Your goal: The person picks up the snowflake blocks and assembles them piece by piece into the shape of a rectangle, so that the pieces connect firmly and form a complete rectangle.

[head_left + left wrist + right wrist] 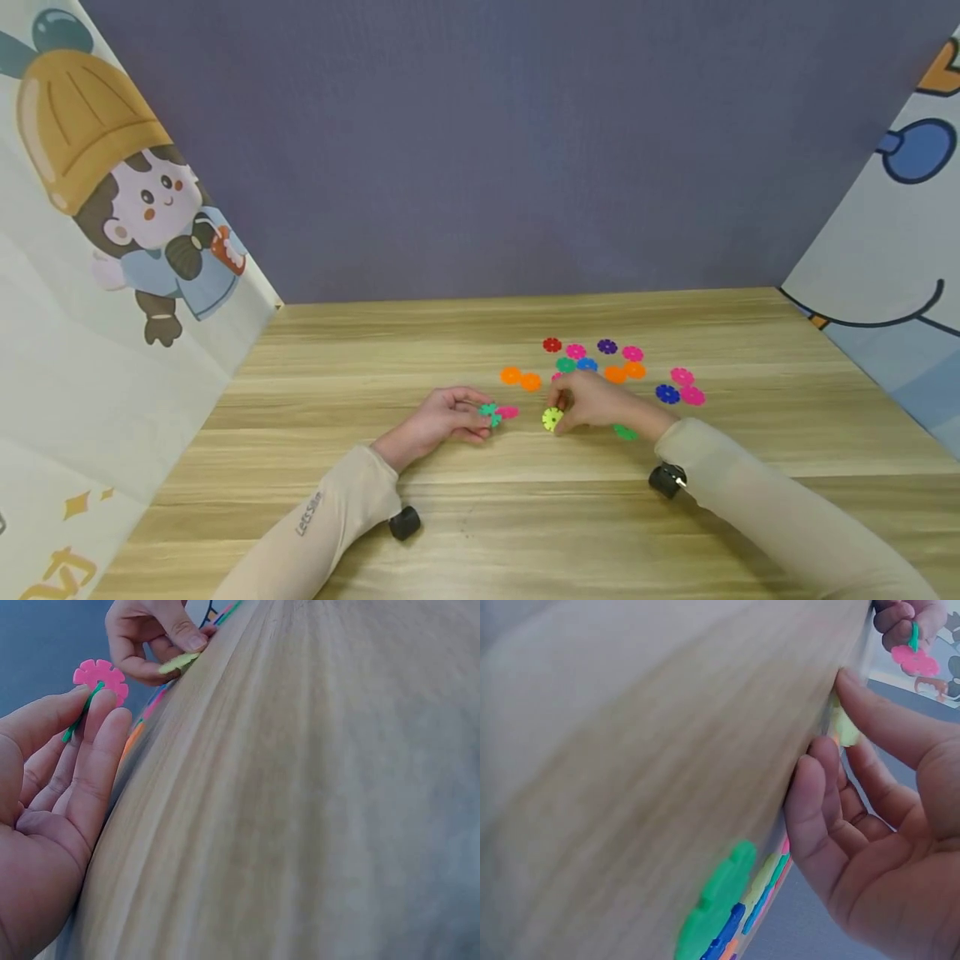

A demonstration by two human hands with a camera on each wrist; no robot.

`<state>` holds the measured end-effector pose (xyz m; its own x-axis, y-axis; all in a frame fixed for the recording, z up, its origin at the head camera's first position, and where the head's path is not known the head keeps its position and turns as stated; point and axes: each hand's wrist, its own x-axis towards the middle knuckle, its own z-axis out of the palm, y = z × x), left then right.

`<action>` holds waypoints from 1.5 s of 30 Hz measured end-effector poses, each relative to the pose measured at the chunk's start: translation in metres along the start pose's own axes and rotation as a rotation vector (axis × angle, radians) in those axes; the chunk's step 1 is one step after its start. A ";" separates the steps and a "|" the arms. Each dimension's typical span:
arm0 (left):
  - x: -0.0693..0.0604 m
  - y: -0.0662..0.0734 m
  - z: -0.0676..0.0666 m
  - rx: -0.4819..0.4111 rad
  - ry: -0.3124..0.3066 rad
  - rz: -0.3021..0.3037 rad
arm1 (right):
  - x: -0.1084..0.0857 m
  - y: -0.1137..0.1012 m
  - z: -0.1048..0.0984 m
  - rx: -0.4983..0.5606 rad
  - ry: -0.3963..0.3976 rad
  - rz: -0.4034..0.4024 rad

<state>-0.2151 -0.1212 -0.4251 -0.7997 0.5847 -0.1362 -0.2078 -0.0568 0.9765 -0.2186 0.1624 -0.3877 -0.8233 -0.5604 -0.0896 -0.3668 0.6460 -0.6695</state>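
Note:
In the head view my left hand pinches a green notched plastic disc. A pink notched disc is slotted crosswise into it, standing out beyond the fingertips, and the left wrist view shows this pink disc upright above the thumb. To the right, my right hand has a yellow-green notched disc between thumb and fingers, just at the tabletop. That disc is apart from the joined pair. In the right wrist view the fingers partly hide the yellow-green disc.
Several loose discs lie beyond and around my right hand, among them a red disc, a purple disc and a dark blue disc. Two orange discs lie between the hands. A green disc sits under the right wrist. A grey panel backs the wooden table.

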 end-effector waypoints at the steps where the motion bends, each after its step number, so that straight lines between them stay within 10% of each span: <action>1: 0.000 0.000 0.000 -0.001 0.001 -0.001 | 0.000 0.000 0.000 0.002 -0.004 0.006; 18: 0.005 0.000 -0.003 -0.017 0.014 -0.004 | 0.001 -0.001 0.000 0.325 -0.084 0.077; 33: 0.008 0.003 -0.003 -0.007 0.027 -0.001 | 0.002 -0.001 0.008 0.666 0.010 0.158; 45: 0.011 0.001 -0.001 -0.001 0.026 0.005 | 0.008 -0.005 0.007 0.696 0.074 0.117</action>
<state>-0.2246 -0.1152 -0.4256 -0.8152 0.5630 -0.1358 -0.2046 -0.0606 0.9770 -0.2202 0.1505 -0.3901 -0.8768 -0.4551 -0.1555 0.0671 0.2043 -0.9766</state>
